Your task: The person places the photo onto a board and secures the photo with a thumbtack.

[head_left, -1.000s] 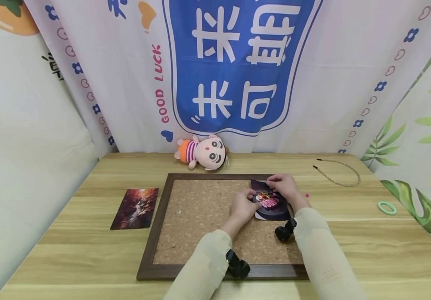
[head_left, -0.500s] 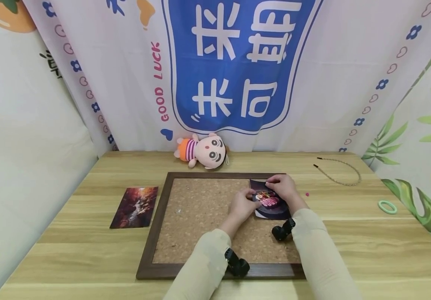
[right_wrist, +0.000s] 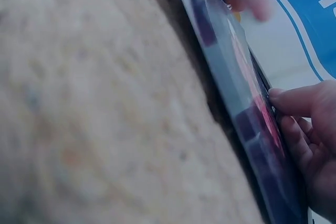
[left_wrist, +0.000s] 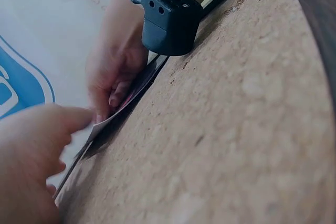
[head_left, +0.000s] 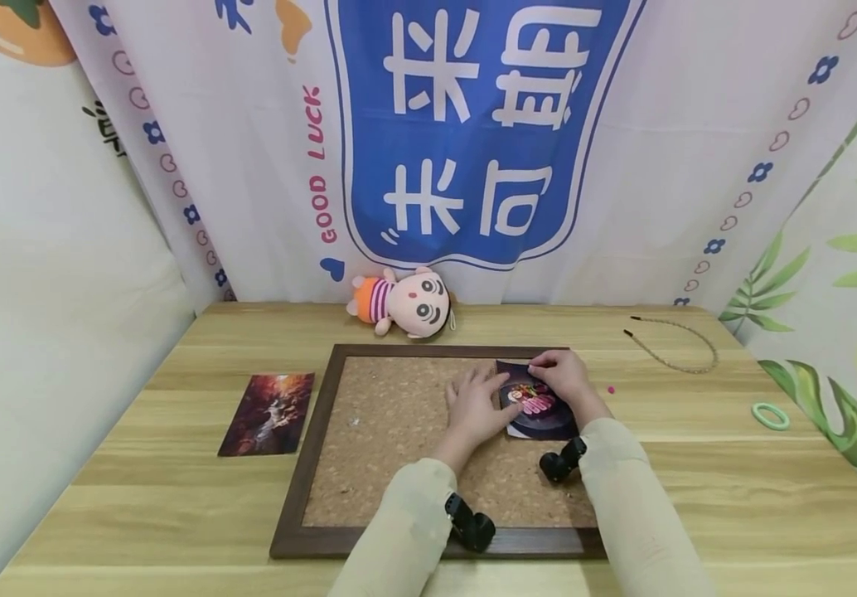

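A glossy photo of a plated dish lies at the upper right of a framed cork board. At its top edge my right hand keeps thumb and finger pinched together; what the fingertips hold there is hidden, so I cannot tell its kind. My left hand is spread at the photo's left edge, fingers over the cork and thumb reaching toward the lower left corner. In the right wrist view the photo stands slightly off the cork along its near edge. Behind it the right thumb and curled fingers meet its far side.
Left of the board lies a reddish waterfall photo. A plush doll rests behind the board. Right of it are a small pink dot-like piece, a thin headband and a green ring. Black cameras sit on both wrists.
My left hand has let go of the photo's left edge and its fingers have spread out to the left. The right hand stays at the top edge.
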Tool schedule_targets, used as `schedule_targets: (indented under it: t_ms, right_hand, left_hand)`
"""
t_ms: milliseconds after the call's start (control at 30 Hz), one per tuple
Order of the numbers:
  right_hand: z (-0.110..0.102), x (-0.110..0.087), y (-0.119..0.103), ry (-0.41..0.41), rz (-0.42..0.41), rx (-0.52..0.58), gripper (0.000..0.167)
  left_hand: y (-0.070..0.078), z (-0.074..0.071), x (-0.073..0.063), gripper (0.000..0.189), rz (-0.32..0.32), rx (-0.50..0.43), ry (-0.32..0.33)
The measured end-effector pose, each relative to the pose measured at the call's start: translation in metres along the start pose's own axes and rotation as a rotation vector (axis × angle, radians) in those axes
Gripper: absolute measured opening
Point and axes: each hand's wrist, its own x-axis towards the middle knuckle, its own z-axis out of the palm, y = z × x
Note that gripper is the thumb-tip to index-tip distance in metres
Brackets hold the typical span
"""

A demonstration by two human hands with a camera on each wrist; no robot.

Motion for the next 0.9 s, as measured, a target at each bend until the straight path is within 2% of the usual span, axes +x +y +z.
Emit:
schedule_targets:
  t_ms: [100,267,700,900]
  right_hand:
    - [0.0008,0.0000,0.0011,-0.003,0.008,0.003,0.014]
    - [0.0012,-0.0002,0.0015,-0.003,0.012,0.011,0.013]
    - [-0.0027,0.0006,-0.0064,-0.043,0.061,-0.025,0.011]
    - [-0.0030,0.0032,-0.0061,-0.077,0.091,0.009,0.010]
  left_hand:
    - [-0.0001,0.0012,-0.0007,0.057,-0.047,0.114,-0.101]
    - [0.0008,0.0005,-0.0005,0.057,-0.083,0.214,-0.183]
    - [0.0020,0.0001,-0.0009,0.057,-0.088,0.226,-0.215]
    - [0.0023,-0.0006,-0.0015,0.057,-0.097,0.210,-0.209]
